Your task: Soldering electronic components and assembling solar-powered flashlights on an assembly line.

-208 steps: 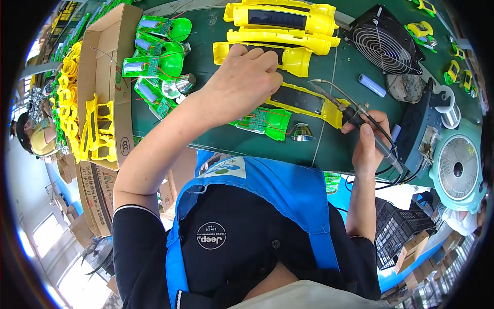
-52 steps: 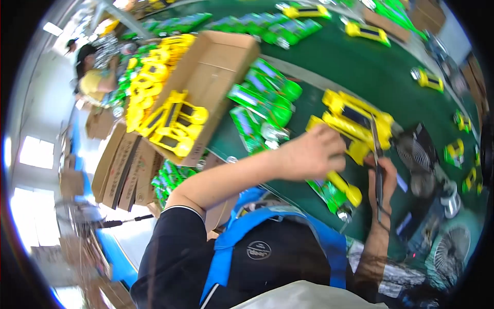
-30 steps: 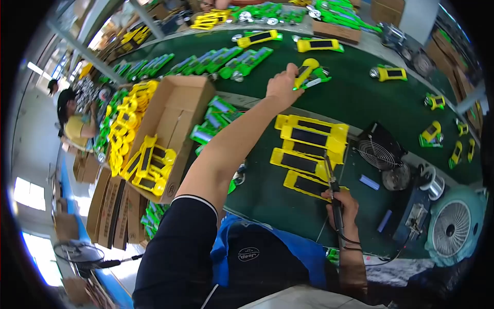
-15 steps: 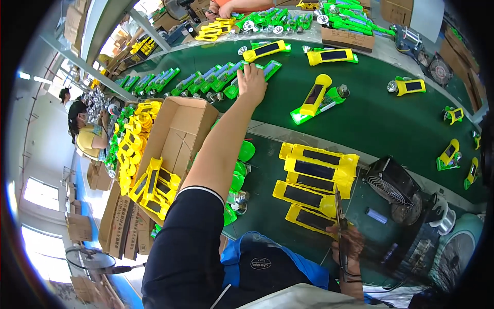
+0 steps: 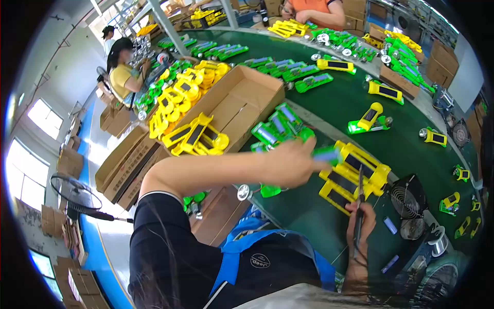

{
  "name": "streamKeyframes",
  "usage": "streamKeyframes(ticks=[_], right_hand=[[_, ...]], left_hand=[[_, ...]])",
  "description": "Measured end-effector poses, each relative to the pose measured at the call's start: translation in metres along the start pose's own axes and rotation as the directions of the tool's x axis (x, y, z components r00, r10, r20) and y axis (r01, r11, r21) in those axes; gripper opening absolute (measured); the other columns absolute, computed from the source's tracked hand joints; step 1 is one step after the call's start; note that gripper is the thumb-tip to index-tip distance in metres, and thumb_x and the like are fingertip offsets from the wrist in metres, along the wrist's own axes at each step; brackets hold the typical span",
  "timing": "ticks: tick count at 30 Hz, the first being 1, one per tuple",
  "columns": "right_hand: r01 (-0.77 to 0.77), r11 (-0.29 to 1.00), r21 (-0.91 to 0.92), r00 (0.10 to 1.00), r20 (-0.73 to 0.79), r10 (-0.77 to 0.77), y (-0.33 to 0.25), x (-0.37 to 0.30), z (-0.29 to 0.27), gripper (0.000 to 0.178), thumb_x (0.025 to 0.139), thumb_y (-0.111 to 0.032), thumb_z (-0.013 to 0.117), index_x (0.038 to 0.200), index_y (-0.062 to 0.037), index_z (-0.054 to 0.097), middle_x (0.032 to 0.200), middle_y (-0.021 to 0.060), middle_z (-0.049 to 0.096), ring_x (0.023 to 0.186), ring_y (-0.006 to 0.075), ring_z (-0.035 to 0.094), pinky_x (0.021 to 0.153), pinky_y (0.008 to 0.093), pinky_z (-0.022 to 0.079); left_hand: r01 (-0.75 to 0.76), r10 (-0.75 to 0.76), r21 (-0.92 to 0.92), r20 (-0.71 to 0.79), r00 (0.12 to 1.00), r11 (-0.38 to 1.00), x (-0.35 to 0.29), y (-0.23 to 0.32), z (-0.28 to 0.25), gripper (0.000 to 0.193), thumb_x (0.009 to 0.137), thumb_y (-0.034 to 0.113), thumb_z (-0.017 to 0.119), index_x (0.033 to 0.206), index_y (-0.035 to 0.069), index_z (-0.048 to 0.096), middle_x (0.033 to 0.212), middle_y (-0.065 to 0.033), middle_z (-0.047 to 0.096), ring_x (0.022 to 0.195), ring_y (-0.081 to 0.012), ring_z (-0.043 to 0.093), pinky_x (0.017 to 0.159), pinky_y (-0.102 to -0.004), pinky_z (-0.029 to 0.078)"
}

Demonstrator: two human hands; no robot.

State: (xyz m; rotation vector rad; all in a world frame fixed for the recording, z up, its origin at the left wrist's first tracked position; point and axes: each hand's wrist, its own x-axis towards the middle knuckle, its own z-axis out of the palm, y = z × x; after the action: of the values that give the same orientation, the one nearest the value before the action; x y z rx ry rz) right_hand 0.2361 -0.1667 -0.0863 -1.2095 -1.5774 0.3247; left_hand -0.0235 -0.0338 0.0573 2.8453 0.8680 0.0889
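Observation:
My left hand (image 5: 292, 164) is closed on a green casing (image 5: 327, 155) that carries a blue battery; both are smeared by motion. The casing hangs at the left end of several yellow panels (image 5: 343, 181) with dark solar cells, laid side by side on the green worktop. My right hand (image 5: 364, 220) grips a soldering iron (image 5: 359, 206), its thin tip pointing away from me over the yellow panels. Left of them, several green casings with batteries (image 5: 278, 124) lie close together beside a cardboard box (image 5: 252, 95).
Yellow parts (image 5: 198, 135) heap in the box. Across the green belt (image 5: 329, 92) lie scattered yellow-and-green lamps (image 5: 386, 91). A small black fan (image 5: 406, 198), a solder spool (image 5: 438, 242) and a loose battery (image 5: 390, 225) sit at the right. Co-workers are at the far side (image 5: 321, 13) and left (image 5: 123, 77).
My left hand has come back from the row of green casings on the belt, now with a green casing over the worktop. The view has swung left. My right hand still holds the soldering iron.

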Motion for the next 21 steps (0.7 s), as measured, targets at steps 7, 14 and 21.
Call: streamKeyframes(ticks=[7,14,21], right_hand=[[0.015,0.992,-0.123,0.999,-0.032,-0.019,-0.006,0.023,-0.001,0.026,0.089,-0.011,0.063,0.112,-0.0029,0.054,0.097,0.0110,0.062,0.089,0.0215,0.061,0.083,0.0313,0.047],[-0.036,0.999,-0.011,0.966,-0.257,0.032,-0.029,-0.013,-0.049,0.036,0.085,-0.018,0.072,0.110,-0.0019,0.052,0.103,0.0140,0.059,0.090,0.0224,0.057,0.083,0.0329,0.045],[-0.275,0.585,0.763,0.760,-0.201,0.618,-0.041,-0.094,-0.053,0.033,0.087,-0.024,0.066,0.102,-0.0004,0.048,0.097,0.0207,0.058,0.076,0.0225,0.057,0.069,0.0337,0.049]], left_hand=[[0.168,-0.157,-0.664,0.078,0.985,0.728,-0.072,0.031,0.093,0.073,0.085,0.051,0.065,0.144,0.018,0.036,0.096,-0.0250,0.053,0.087,-0.0376,0.057,0.079,-0.0426,0.047],[0.286,-0.203,-0.920,0.344,0.917,-0.267,-0.035,0.077,0.107,0.073,0.100,0.013,0.049,0.154,0.014,0.000,0.117,-0.0195,0.055,0.109,-0.0262,0.061,0.091,-0.0357,0.052],[-0.378,0.236,-0.410,-0.357,0.904,0.830,-0.004,0.052,0.099,0.026,0.074,0.000,0.071,0.097,0.004,0.061,0.096,-0.0111,0.059,0.088,-0.0304,0.060,0.071,-0.0369,0.050]])
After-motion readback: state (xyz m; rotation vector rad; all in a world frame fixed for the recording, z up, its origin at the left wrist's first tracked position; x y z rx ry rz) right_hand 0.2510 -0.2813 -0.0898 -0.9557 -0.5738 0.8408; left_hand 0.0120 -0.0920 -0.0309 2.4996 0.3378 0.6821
